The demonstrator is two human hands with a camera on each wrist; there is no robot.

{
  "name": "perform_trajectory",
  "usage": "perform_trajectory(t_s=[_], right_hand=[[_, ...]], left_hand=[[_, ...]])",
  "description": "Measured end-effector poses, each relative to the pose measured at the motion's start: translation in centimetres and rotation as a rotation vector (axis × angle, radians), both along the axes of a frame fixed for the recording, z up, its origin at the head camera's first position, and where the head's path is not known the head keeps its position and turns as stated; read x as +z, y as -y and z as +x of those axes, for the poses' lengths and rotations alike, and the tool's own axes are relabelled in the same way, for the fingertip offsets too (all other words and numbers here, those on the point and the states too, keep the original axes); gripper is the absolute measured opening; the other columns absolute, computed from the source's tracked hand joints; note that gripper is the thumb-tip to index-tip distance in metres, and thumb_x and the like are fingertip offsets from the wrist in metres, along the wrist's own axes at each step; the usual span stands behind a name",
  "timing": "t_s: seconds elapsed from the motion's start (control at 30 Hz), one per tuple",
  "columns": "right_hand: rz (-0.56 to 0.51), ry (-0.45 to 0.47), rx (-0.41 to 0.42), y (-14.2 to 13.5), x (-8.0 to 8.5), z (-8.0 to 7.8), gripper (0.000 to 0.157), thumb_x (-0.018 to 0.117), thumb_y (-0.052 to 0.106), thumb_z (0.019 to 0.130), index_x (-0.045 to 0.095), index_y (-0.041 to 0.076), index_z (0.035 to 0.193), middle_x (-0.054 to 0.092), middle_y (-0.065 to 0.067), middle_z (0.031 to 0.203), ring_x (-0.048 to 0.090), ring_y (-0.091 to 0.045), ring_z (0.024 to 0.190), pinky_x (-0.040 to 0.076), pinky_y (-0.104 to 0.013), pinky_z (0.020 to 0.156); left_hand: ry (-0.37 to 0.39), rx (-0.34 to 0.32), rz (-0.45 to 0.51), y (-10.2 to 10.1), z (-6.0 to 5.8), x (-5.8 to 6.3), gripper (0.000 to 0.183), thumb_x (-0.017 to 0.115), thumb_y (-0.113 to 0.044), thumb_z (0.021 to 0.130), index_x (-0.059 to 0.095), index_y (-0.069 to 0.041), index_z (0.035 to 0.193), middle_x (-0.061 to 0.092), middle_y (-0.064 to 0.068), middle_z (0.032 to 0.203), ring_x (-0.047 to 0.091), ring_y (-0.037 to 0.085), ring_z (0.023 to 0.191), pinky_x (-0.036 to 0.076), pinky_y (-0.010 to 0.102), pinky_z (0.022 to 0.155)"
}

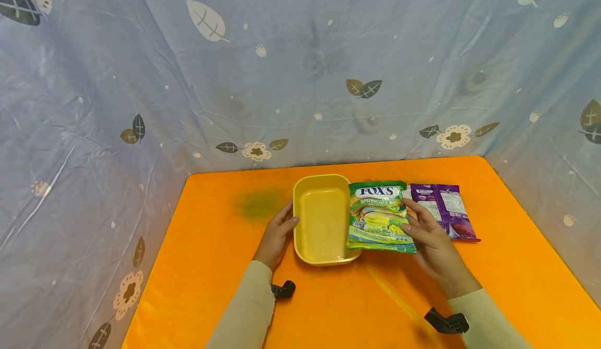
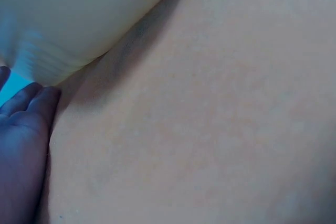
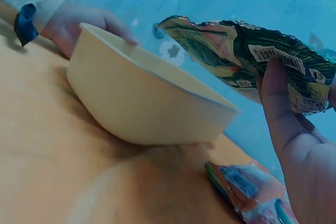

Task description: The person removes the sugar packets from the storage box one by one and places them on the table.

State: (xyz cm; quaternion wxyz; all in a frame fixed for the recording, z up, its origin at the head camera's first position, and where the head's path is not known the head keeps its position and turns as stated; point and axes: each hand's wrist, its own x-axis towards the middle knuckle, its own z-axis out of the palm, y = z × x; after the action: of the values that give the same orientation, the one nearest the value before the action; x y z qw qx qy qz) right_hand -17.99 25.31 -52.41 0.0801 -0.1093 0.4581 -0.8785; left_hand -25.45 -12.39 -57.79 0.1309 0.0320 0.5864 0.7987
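Observation:
A yellow plastic basin (image 1: 324, 218) rests on the orange tabletop. At its left side my left hand (image 1: 278, 237) grips the rim, thumb over the edge; the left wrist view catches part of this hand (image 2: 23, 140) beside the basin wall (image 2: 79, 19). My right hand (image 1: 434, 244) pinches a green Fox's Spring Tea candy bag (image 1: 380, 216) by its right edge. The bag is held up, overlapping the basin's right rim in the head view. In the right wrist view, the bag's barcoded back (image 3: 273, 59) shows above and right of the basin (image 3: 147, 98), apart from it.
Purple Fox's candy packets (image 1: 453, 211) lie right of the basin, partly behind the right hand. Another packet with red and green parts (image 3: 249, 190) lies on the table, mostly covered in the head view. A blue-grey leaf-print curtain (image 1: 291, 77) surrounds the table's back and sides.

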Motion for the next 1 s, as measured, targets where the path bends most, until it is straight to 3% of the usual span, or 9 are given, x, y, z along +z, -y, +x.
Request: perform_trajectory(t_s=[0.43,0.77,1.0], right_hand=[[-0.167,0.000,0.059,-4.5,-0.6,2.9,0.065,0.023,-0.010,0.115,0.038,0.019,0.171,0.060,-0.010,0.152,0.069,-0.031,0.127,0.057,-0.040,0.101],[-0.125,0.030,0.028,-6.0,-2.7,4.6,0.064,0.024,-0.008,0.115,0.043,0.023,0.168,0.065,-0.009,0.143,0.072,-0.026,0.119,0.059,-0.038,0.099],[-0.157,0.054,0.120,-5.7,-3.8,5.5,0.066,0.021,-0.007,0.116,0.041,0.025,0.170,0.063,-0.008,0.147,0.070,-0.027,0.123,0.058,-0.040,0.102]], left_hand=[[-0.013,-0.001,0.016,-0.1,0.0,0.0,0.062,0.062,-0.013,0.113,0.039,-0.017,0.171,0.039,0.005,0.172,0.044,0.024,0.153,0.047,0.037,0.116],[-0.016,0.003,0.012,-0.1,-0.1,-0.2,0.061,0.061,-0.014,0.114,0.040,-0.019,0.171,0.041,0.003,0.171,0.044,0.022,0.152,0.046,0.037,0.117],[-0.016,0.013,0.013,-0.1,-0.2,-0.3,0.060,0.061,-0.013,0.113,0.041,-0.018,0.170,0.042,0.004,0.170,0.045,0.023,0.152,0.046,0.037,0.117]])
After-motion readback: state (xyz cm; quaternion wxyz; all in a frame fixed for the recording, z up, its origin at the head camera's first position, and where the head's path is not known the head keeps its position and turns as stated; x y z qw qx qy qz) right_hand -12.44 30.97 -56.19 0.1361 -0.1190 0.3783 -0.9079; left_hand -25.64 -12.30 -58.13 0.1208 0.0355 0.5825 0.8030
